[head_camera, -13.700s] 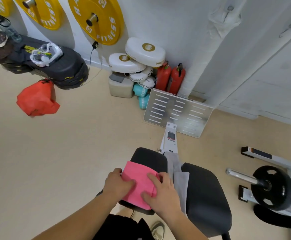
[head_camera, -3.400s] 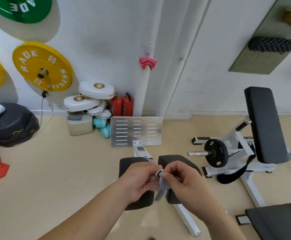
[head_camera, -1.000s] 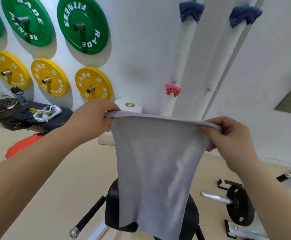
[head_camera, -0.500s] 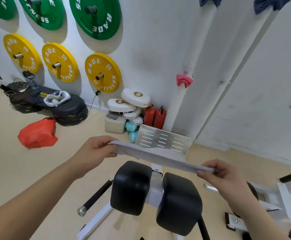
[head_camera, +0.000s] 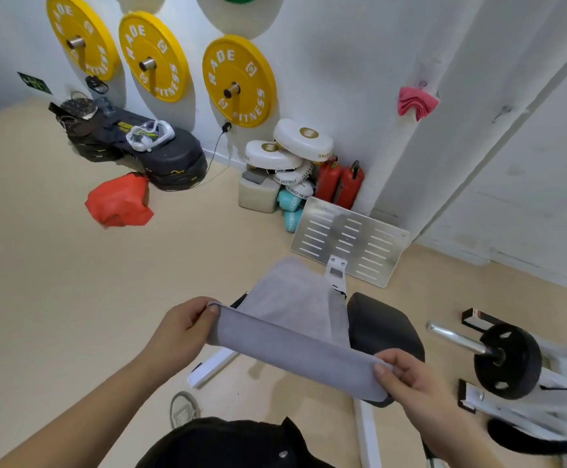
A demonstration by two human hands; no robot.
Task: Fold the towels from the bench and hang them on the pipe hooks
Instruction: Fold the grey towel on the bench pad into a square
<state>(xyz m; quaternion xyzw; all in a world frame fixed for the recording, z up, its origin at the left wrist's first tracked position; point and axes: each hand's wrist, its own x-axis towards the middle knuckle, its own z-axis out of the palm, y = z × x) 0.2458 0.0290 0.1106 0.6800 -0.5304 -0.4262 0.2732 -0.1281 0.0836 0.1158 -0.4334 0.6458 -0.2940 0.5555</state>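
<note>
A grey towel (head_camera: 292, 315) lies spread over the black padded bench (head_camera: 381, 327), its far half draped on the left pad. My left hand (head_camera: 181, 327) pinches the near left corner. My right hand (head_camera: 410, 383) pinches the near right corner, so the near edge stretches between them above the bench. A folded pink towel (head_camera: 416, 102) hangs on a hook of the white pipe (head_camera: 407, 146) at the wall. Another bare hook (head_camera: 504, 111) sticks out of the pipe to its right.
Yellow weight plates (head_camera: 238, 81) hang on the wall. White pads, red extinguishers (head_camera: 341, 184) and a metal footplate (head_camera: 348, 241) stand behind the bench. A red bag (head_camera: 116, 202) and black steps (head_camera: 160, 153) lie left. A barbell plate (head_camera: 508, 361) is at right.
The camera tilted down. Both hands lowered the stretched grey towel toward me, and its far half now lies draped over the bench pad.
</note>
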